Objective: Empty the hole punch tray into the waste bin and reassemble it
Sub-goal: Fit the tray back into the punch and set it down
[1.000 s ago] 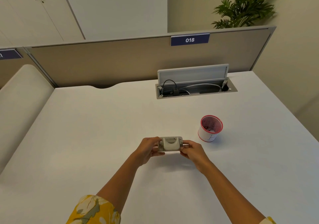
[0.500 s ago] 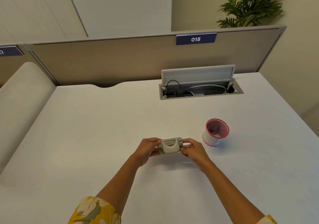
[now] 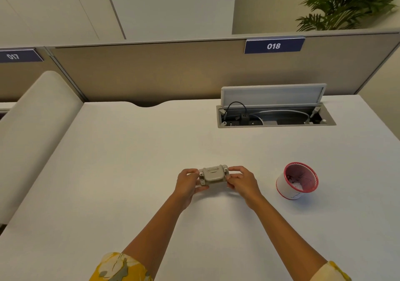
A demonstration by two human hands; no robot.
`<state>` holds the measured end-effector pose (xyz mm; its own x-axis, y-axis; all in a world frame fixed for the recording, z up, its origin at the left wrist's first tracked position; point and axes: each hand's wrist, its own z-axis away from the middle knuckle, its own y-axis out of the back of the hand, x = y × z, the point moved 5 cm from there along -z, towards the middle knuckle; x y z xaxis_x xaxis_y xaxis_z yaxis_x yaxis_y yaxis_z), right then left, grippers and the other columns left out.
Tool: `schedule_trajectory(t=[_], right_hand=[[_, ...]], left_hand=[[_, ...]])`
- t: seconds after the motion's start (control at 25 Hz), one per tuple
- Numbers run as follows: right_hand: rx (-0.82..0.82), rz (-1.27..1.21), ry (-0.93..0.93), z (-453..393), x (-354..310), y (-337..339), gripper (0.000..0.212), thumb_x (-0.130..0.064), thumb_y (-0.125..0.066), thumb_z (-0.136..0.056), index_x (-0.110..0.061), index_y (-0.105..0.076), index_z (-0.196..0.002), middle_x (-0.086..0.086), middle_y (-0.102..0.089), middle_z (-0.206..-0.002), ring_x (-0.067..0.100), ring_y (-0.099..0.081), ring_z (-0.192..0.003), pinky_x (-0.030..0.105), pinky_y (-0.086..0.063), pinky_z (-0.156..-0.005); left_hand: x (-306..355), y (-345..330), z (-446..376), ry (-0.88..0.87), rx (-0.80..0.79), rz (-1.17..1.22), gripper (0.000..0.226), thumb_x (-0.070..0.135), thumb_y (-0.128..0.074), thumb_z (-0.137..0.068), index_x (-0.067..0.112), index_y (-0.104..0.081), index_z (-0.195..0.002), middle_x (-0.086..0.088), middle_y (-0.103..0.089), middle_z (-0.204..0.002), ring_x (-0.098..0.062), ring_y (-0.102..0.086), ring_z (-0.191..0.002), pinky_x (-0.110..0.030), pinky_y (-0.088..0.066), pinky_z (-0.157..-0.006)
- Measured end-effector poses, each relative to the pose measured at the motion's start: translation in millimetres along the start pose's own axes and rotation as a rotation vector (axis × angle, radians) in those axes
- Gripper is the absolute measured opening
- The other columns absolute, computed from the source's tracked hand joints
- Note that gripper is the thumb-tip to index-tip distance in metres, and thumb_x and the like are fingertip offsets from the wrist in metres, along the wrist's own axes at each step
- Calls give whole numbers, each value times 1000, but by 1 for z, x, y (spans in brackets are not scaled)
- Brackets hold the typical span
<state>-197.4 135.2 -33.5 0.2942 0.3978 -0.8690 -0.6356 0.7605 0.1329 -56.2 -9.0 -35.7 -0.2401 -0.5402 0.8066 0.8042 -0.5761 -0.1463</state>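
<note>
Hole punch (image 3: 213,175): I see it held over the white desk (image 3: 121,172).
Left hand (image 3: 187,183): fingers clamped on its left end.
Right hand (image 3: 242,181): fingers pinching its right end.
Waste bin (image 3: 296,183): upright, right of my hands.

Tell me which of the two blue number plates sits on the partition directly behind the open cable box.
The plate reading 018, above the cable box; the 017 plate hangs far left.

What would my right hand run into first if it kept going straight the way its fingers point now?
The right hand points leftward, and its fingers are already on the hole punch. Past that it would probably meet the left hand, which holds the opposite end.
</note>
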Motion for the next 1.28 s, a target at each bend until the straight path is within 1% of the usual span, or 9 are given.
schedule_trajectory(t=[0.12,0.24,0.32,0.4,0.48,0.72,0.88,1.0,1.28], right_hand=[[9,8,13,-18,-9,-13,22,-7,-69,-82,-23,-67,-97,4,-76,-89,22,-71,-83,35,-59,-79],[61,62,57,-38,-23,-23,21,-9,-70,-82,-24,-68,-97,-1,-73,-93,18,-69,-90,36,-60,-80],[83,86,69,-54,-34,-31,22,-8,-71,-81,-23,-68,-98,-2,-71,-92,17,-68,-91,35,-61,-79],[93,92,74,-70,-44,-38,23,-6,-71,-80,-19,-70,-100,0,-71,-91,19,-69,-89,38,-60,-80],[104,107,77,-87,-53,-47,24,-6,-70,-80,-15,-71,-103,3,-72,-92,20,-69,-89,40,-60,-82],[241,130,61,-125,-64,-65,22,-11,-64,-87,-14,-71,-108,7,-73,-104,22,-68,-94,41,-58,-86],[317,119,108,-142,-73,-77,23,-9,-62,-88,-12,-72,-108,7,-73,-106,20,-67,-93,29,-55,-82],[339,108,142,-149,-76,-83,21,-9,-65,-87,-11,-71,-108,7,-74,-104,14,-63,-84,23,-51,-77],[268,112,212,-156,-78,-95,34,2,-64,-86,-9,-67,-119,8,-72,-106,13,-63,-87,16,-52,-80]], left_hand=[[7,7,-13,-81,62,-52,21,4,-50,-98,3,-62,-116,-15,-70,-118,-31,-70,-105,-44,-61,-88],[18,9,-25,-229,89,-248,33,8,-55,-96,13,-61,-128,-5,-66,-131,-22,-64,-118,-41,-54,-101],[26,5,-37,-293,72,-319,40,9,-57,-97,16,-58,-136,2,-64,-134,-16,-62,-121,-33,-50,-104],[34,2,-48,-321,79,-347,44,7,-58,-95,18,-55,-138,5,-63,-131,-13,-61,-120,-27,-48,-101],[43,1,-63,-340,106,-373,49,1,-56,-92,19,-53,-137,3,-63,-130,-15,-60,-121,-28,-47,-102],[66,-2,-106,-377,125,-499,64,-4,-60,-88,11,-42,-147,-9,-53,-147,-24,-52,-135,-34,-42,-113],[74,-4,-127,-415,107,-602,76,-2,-65,-88,8,-29,-154,-11,-41,-157,-26,-40,-144,-28,-32,-114],[78,-1,-143,-389,60,-683,85,1,-67,-89,10,-18,-157,-9,-31,-163,-26,-32,-149,-25,-27,-115],[79,7,-168,-340,-9,-768,103,12,-74,-87,16,-2,-160,-5,-14,-168,-26,-20,-154,-37,-23,-122]])
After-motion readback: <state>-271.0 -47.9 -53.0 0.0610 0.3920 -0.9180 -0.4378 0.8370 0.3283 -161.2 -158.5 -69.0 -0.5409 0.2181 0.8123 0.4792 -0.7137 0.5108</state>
